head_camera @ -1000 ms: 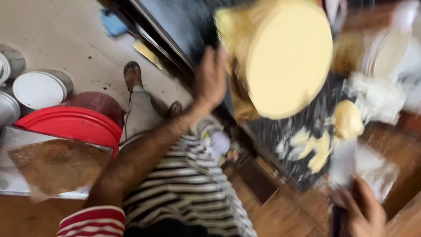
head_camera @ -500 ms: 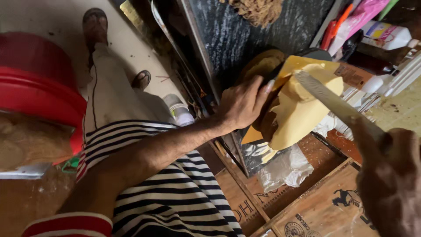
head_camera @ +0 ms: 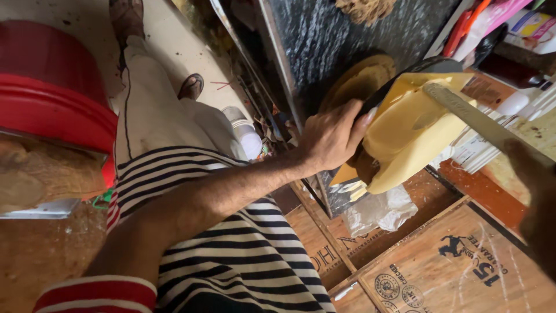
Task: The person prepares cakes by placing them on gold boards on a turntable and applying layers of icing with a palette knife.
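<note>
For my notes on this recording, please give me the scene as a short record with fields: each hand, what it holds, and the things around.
left hand: grips the pale yellow block at its left side
right hand: blurred at the right edge, holds a long knife
knife: blade lies across the block's top
below: wooden crates, crumpled clear plastic
left side: red tub
clothing: striped shirt

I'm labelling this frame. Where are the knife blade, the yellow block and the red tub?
knife blade (head_camera: 475,119), head view, mid-blade flat.
yellow block (head_camera: 405,136), head view, front face.
red tub (head_camera: 52,110), head view, rim.
</note>
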